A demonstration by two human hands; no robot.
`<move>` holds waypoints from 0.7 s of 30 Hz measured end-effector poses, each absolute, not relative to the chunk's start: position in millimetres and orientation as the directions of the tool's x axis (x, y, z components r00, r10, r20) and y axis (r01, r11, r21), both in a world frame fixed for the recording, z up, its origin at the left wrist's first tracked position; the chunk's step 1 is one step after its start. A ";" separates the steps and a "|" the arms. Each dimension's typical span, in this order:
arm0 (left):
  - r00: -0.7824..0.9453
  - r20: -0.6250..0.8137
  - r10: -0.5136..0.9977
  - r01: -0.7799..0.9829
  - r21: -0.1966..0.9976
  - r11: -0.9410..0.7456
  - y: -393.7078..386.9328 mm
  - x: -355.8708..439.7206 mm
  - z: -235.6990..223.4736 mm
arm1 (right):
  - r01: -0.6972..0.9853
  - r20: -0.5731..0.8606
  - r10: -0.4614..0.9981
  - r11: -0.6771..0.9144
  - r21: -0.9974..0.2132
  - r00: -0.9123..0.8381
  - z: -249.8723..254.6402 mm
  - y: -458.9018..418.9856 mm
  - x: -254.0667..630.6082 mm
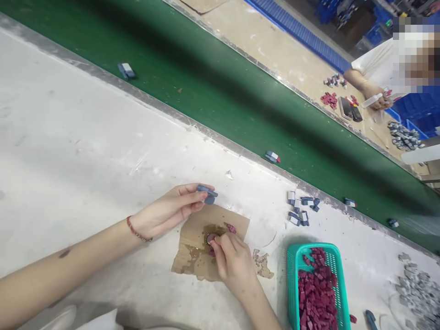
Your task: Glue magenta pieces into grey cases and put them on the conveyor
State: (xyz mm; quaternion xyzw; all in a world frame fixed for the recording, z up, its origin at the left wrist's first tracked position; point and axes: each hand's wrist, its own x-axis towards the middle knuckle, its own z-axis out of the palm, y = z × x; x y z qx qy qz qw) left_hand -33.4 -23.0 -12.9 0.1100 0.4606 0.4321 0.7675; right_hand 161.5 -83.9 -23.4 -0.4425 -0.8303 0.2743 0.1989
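My left hand (170,211) pinches a small blue-grey plastic part (207,193) between thumb and fingers, just above a stained piece of cardboard (192,254). My right hand (233,263) rests on the cardboard, fingers closed on a small dark red piece (211,238) pressed into a brown glue patch. Another dark red piece (231,228) lies on the cardboard just beyond the fingers.
A teal basket (294,270) of dark red pieces stands at the right. Several blue-grey parts (301,210) lie near the green conveyor belt (213,87), which carries a few parts (272,156). Grey parts (417,284) are piled far right. Another person's hand (376,96) works across the belt.
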 end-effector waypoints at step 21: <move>0.212 -0.244 0.946 0.213 0.957 0.199 -53.9 -28.4 -30.1 | 0.694 0.101 0.837 0.508 -0.510 -0.538 -19.5 -87.1 154.9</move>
